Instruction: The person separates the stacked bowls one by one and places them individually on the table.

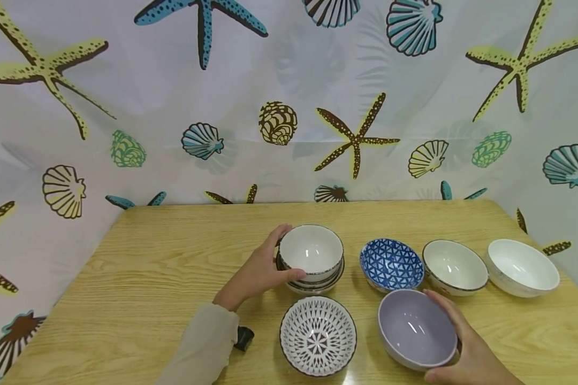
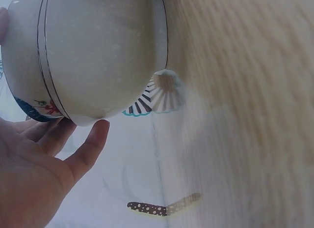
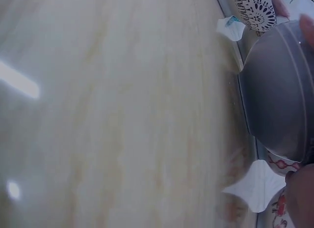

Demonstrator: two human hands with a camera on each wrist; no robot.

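Note:
My left hand (image 1: 265, 267) grips the top white bowl (image 1: 311, 250) of a small stack from its left side, thumb along the near rim and fingers round the back. Below it show the dark-edged rims of the stack's lower bowls (image 1: 313, 289). In the left wrist view the fingers lie against a cream bowl wall (image 2: 103, 56) with thin dark lines. My right hand (image 1: 467, 342) holds the purple bowl (image 1: 417, 329) from the right, fingers at the far rim and thumb at the near side. That bowl (image 3: 279, 90) looks grey in the right wrist view.
A brown-and-white patterned bowl (image 1: 318, 337) stands between the hands, near the front. Behind the purple bowl, a blue patterned bowl (image 1: 392, 264), a dark-rimmed cream bowl (image 1: 455, 266) and a plain white bowl (image 1: 522, 267) form a row. A printed cloth (image 1: 289, 176) hangs behind the wooden table (image 1: 173, 251).

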